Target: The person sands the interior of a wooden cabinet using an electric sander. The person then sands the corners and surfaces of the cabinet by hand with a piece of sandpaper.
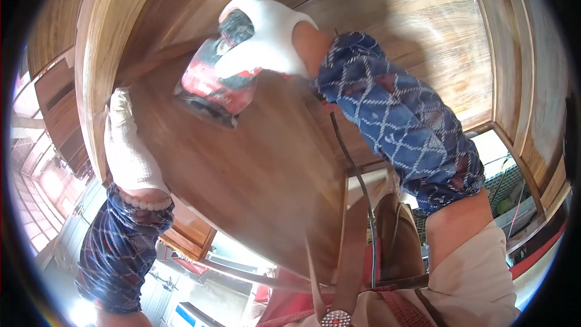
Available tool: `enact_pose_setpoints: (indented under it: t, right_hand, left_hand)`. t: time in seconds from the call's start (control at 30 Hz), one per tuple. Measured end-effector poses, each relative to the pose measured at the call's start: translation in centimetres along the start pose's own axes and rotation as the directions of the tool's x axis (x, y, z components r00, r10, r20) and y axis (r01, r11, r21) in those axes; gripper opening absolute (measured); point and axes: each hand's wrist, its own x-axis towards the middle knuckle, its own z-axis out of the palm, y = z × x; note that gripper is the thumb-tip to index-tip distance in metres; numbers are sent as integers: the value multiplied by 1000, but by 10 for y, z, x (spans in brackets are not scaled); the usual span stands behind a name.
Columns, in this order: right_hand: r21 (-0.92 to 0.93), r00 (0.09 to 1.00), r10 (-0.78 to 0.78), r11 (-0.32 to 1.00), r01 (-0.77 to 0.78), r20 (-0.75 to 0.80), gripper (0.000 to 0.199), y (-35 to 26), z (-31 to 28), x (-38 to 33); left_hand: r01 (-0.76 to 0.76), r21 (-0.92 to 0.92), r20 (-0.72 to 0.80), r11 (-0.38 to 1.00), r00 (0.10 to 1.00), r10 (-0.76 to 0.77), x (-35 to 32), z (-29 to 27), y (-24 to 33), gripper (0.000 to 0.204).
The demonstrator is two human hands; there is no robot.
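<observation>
My right hand (269,39), in a white glove, is wrapped round the body of a red and black power sander (221,82). The sander's base rests against a brown wooden panel (260,175), and its lower end is blurred. At the left, my left hand (130,151), also gloved in white, grips the panel's pale wooden edge (100,72). Part of its fingers is hidden behind that edge. Blue patterned sleeves cover both forearms.
A dark power cord (357,172) hangs down past the panel near my body. Another wooden panel (448,42) with a raised frame stands at the upper right. More wooden pieces (60,118) are at the far left. A green mesh (505,191) shows through an opening at the right.
</observation>
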Motion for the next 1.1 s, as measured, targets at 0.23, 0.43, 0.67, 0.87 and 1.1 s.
enact_pose_setpoints:
  t: [0.23, 0.43, 0.67, 0.87, 1.1]
  right_hand:
    - [9, 873, 399, 908, -418, 279, 56, 40, -5, 11]
    - [-329, 919, -173, 897, 295, 354, 39, 189, 6, 25]
    - [-440, 910, -169, 832, 337, 378, 29, 199, 11, 15]
    - [-362, 936, -110, 902, 236, 334, 33, 142, 6, 2]
    - [107, 958, 262, 956, -275, 119, 53, 46, 11, -47]
  left_hand:
    - [8, 83, -103, 997, 995, 0, -16, 27, 12, 49]
    - [-18, 394, 89, 919, 996, -19, -10, 18, 13, 66]
    - [-221, 587, 272, 779, 960, 68, -11, -12, 19, 67]
    - [-199, 539, 220, 818, 971, 91, -5, 3, 18, 68]
    - [-603, 641, 433, 475, 795, 425, 6, -5, 5, 51]
